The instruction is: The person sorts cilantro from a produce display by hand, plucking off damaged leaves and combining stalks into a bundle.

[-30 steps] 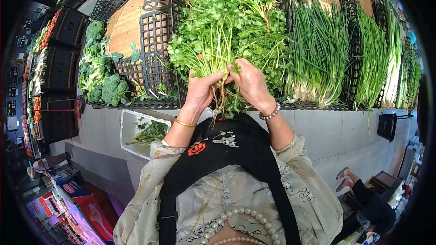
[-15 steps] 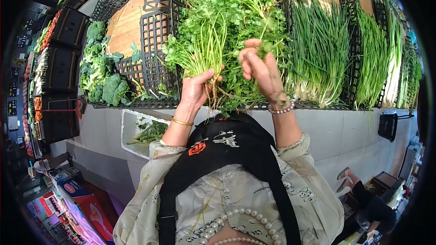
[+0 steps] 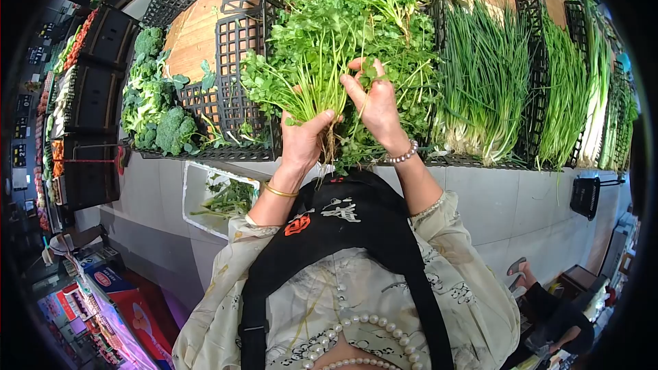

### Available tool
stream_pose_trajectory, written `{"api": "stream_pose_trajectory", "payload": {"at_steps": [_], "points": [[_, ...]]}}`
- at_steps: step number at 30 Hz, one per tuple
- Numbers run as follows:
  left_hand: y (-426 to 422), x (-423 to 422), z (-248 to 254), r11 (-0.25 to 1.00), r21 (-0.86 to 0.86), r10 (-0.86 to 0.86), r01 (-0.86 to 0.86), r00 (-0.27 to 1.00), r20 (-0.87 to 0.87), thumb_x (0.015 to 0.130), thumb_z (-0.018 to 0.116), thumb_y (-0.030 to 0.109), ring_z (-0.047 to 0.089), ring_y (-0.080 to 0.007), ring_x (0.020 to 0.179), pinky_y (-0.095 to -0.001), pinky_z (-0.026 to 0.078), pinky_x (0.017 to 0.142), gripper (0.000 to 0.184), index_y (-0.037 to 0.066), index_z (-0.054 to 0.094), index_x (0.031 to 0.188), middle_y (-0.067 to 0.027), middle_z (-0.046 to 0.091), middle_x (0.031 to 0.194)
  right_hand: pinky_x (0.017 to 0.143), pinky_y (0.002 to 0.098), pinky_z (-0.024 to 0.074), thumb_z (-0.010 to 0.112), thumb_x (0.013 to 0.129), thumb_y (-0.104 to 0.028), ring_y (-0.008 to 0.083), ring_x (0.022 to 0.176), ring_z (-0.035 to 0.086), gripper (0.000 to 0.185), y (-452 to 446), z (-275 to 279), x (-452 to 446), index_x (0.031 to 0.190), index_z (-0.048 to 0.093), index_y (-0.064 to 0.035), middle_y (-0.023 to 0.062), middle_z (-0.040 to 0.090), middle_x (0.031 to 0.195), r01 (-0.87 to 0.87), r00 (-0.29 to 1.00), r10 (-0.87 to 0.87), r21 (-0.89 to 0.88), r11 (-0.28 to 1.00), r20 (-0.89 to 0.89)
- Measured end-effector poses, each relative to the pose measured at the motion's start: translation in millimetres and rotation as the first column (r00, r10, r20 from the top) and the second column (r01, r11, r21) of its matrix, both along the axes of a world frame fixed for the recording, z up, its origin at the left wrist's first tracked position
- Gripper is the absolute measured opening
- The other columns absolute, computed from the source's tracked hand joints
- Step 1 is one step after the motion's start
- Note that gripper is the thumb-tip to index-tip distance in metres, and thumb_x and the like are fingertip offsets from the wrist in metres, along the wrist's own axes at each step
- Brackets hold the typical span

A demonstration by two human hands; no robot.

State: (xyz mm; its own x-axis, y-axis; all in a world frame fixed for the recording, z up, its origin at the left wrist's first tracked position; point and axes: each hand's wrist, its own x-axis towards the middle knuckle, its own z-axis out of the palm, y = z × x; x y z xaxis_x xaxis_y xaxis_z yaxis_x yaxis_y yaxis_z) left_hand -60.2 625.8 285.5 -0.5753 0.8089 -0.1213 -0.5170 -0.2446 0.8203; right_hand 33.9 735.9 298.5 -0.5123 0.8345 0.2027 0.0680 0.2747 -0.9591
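A coriander bunch point(image 3: 319, 92) is already gathered, stems firmly enclosed by the left hand point(image 3: 301, 138), over the near edge of the coriander pile point(image 3: 404, 34). Its roots point(image 3: 330, 147) are left attached, and more coriander is spread behind; how much sorting is done cannot be told. The right hand point(image 3: 375, 106) is half curled; whether the leafy sprig point(image 3: 373, 72) at its fingers is gripped cannot be told. Compared with half a second ago, that hand is brought back beside the stems.
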Motion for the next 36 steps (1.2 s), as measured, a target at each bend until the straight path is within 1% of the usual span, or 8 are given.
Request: {"api": "stream_pose_trajectory", "payload": {"at_steps": [5,8,16,21,24,28,35,36], "points": [[-5,-2,1,0.999,0.048,-0.033,0.027,0.991,0.127,0.081,0.055,-0.014,0.064,-0.0232,0.091,-0.0396,0.060,0.077,0.045,0.000,0.044,0.123,-0.0142,0.061,0.107,0.061,0.0275,0.0422,0.063,0.089,-0.016,0.0115,0.068,0.050,0.019,11,-12,5,0.098,0.055,-0.0009,0.0020,0.052,0.074,-0.056,0.998,0.053,0.056,0.997,0.041],[-7,-5,0,0.996,0.090,-0.043,0.028,0.984,0.172,0.083,0.055,-0.012,0.065,-0.0240,0.091,-0.0418,0.060,0.076,0.046,-0.001,0.042,0.125,-0.0162,0.060,0.107,0.057,0.0265,0.0406,0.060,0.090,-0.015,0.0109,0.066,0.049,0.016,10,3,10,0.096,0.055,-0.0010,0.0023,0.051,0.074,-0.095,0.991,0.113,-0.210,0.973,0.074],[-31,-14,34,0.978,0.118,0.180,-0.175,0.983,-0.034,0.083,0.056,-0.012,0.066,-0.0244,0.090,-0.0398,0.060,0.076,0.042,-0.003,0.044,0.122,-0.0165,0.062,0.107,0.054,0.0363,0.0452,0.066,0.085,-0.007,0.0282,0.060,0.058,0.020,0,25,-36,0.099,0.053,-0.0010,0.0152,0.058,0.075,-0.134,0.983,0.173,0.384,0.914,-0.068],[-69,-25,39,0.907,0.108,0.419,-0.407,0.897,-0.138,0.083,0.056,-0.012,0.066,-0.0248,0.091,-0.0394,0.060,0.076,0.040,-0.005,0.046,0.121,-0.0169,0.062,0.108,0.057,0.0391,0.0461,0.067,0.083,-0.006,0.0361,0.067,0.058,0.019,-20,37,-77,0.091,0.052,0.0023,0.0173,0.058,0.080,-0.357,0.921,0.391,0.428,0.831,0.010],[-100,-32,33,0.834,0.099,0.550,-0.543,0.834,-0.053,0.084,0.055,-0.012,0.066,-0.0254,0.091,-0.0406,0.060,0.076,0.041,-0.004,0.045,0.122,-0.0171,0.062,0.108,0.057,0.0287,0.0453,0.062,0.086,-0.001,0.0158,0.060,0.055,0.012,-46,35,-104,0.094,0.054,0.0023,0.0085,0.058,0.073,-0.454,0.829,0.541,0.389,0.801,-0.146],[-151,-44,18,0.741,0.099,0.653,-0.664,0.747,0.126,0.086,0.056,-0.007,0.066,-0.0259,0.089,-0.0396,0.059,0.076,0.037,-0.003,0.048,0.122,-0.0169,0.063,0.107,0.061,0.0254,0.0420,0.056,0.089,-0.004,0.0106,0.064,0.050,0.005,-88,33,-128,0.091,0.056,0.0015,0.0035,0.054,0.070,-0.664,0.735,0.652,0.000,0.748,-0.185],[-251,-71,-6,0.692,0.083,0.700,-0.717,0.694,0.168,0.088,0.056,-0.002,0.068,-0.0272,0.085,-0.0348,0.059,0.073,0.029,-0.007,0.054,0.116,-0.0169,0.066,0.100,0.061,0.0295,0.0446,0.057,0.090,-0.013,0.0111,0.066,0.053,0.016,-180,24,-183,0.093,0.058,0.0021,0.0031,0.057,0.071,-0.705,0.697,0.713,0.112,0.700,-0.076],[-268,-77,-9,0.698,0.068,0.692,-0.713,0.695,0.194,0.088,0.056,-0.002,0.068,-0.0271,0.085,-0.0349,0.059,0.073,0.029,-0.007,0.054,0.116,-0.0170,0.066,0.100,0.056,0.0282,0.0441,0.057,0.091,-0.015,0.0100,0.062,0.054,0.016,-192,30,-190,0.091,0.059,0.0007,0.0025,0.058,0.071,-0.781,0.624,0.779,-0.076,0.620,-0.060]]}}
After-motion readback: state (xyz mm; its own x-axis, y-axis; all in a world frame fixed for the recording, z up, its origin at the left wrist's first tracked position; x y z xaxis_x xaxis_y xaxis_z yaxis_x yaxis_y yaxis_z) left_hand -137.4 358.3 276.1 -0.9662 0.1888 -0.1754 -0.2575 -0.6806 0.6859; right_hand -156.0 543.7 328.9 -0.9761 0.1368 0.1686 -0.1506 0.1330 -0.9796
